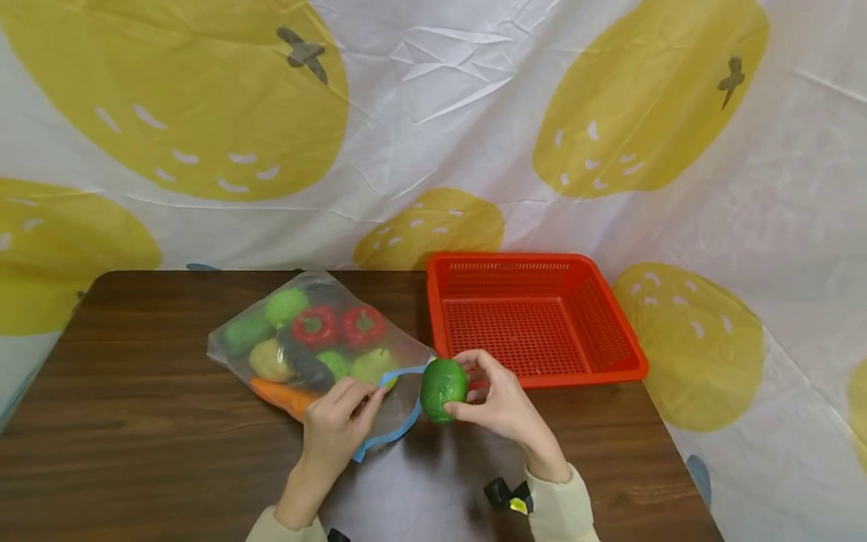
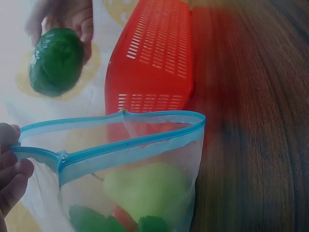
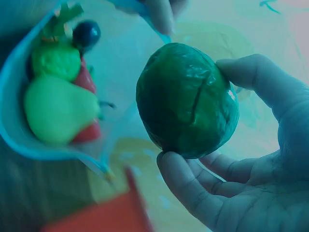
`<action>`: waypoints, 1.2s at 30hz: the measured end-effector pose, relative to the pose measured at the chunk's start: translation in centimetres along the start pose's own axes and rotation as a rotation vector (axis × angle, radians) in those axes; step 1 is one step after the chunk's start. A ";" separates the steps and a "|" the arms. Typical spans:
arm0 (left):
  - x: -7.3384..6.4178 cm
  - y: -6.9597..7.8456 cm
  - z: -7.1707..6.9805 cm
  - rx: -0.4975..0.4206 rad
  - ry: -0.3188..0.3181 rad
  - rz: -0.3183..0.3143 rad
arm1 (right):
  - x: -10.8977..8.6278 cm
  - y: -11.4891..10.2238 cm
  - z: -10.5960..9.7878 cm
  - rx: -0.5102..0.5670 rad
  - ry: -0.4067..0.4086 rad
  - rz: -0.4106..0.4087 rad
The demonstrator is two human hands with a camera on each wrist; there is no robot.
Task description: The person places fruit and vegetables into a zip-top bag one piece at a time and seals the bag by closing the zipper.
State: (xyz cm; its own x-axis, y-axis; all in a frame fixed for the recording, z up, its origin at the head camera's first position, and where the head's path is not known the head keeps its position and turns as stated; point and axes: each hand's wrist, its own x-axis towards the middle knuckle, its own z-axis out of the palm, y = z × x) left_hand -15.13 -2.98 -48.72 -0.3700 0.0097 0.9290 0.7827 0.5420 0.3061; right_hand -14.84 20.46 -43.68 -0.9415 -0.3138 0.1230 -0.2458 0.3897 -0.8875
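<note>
My right hand (image 1: 500,400) holds a glossy dark green, rounded fruit-like piece (image 1: 443,390) between thumb and fingertips, raised beside the mouth of a clear zip bag (image 1: 314,281). In the right wrist view this green piece (image 3: 187,101) has a wrinkled surface with a dark crease. Thumb and fingers of my left hand (image 1: 337,423) pinch the bag's blue zip edge (image 2: 130,143), whose mouth gapes to the right. Through the bag show a pear (image 1: 372,366), two red peppers (image 1: 314,327), a carrot (image 1: 287,397), a dark eggplant-like piece (image 1: 306,366) and several green pieces.
A red perforated basket (image 1: 626,324) stands at the back right of the brown wooden table (image 1: 135,436), just behind my right hand. Behind the table hangs a white cloth (image 1: 433,135) printed with yellow fruit shapes. A small black item (image 1: 497,493) shows at my right cuff.
</note>
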 end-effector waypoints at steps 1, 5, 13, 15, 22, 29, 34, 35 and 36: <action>0.0 0.0 0.0 -0.001 -0.002 -0.002 | -0.1 0.2 0.6 0.017 -0.014 -0.008; 0.0 0.1 0.0 -0.007 -0.013 -0.008 | -0.5 0.6 2.7 0.052 -0.051 -0.023; 0.0 0.2 -0.2 -0.010 -0.034 -0.020 | -0.3 -1.6 6.1 0.040 -0.019 -0.050; 0.0 0.2 -0.2 -0.018 -0.039 -0.026 | 0.0 -1.6 6.9 0.026 0.004 -0.074; -0.1 0.1 -0.1 -0.007 -0.023 -0.010 | 1.4 -0.5 10.4 0.053 0.147 -0.181; -0.3 0.0 -0.1 0.011 -0.016 -0.002 | 3.8 1.1 13.4 -0.005 0.363 -0.272; -0.3 0.0 -0.2 0.002 -0.014 -0.001 | 6.1 3.4 14.8 -0.078 0.473 -0.357; -0.3 -0.1 -0.1 0.001 -0.009 0.002 | 6.4 3.5 15.0 -0.080 0.486 -0.381; -0.3 -0.1 -0.1 0.001 -0.005 0.006 | 6.6 3.6 15.1 -0.074 0.496 -0.409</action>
State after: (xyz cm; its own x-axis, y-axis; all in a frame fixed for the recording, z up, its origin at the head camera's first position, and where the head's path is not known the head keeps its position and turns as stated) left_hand -15.05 -3.16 -48.96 -0.3681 0.0174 0.9296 0.7844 0.5427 0.3005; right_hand -18.48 6.72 -52.73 -0.7587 -0.0192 0.6511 -0.6060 0.3872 -0.6948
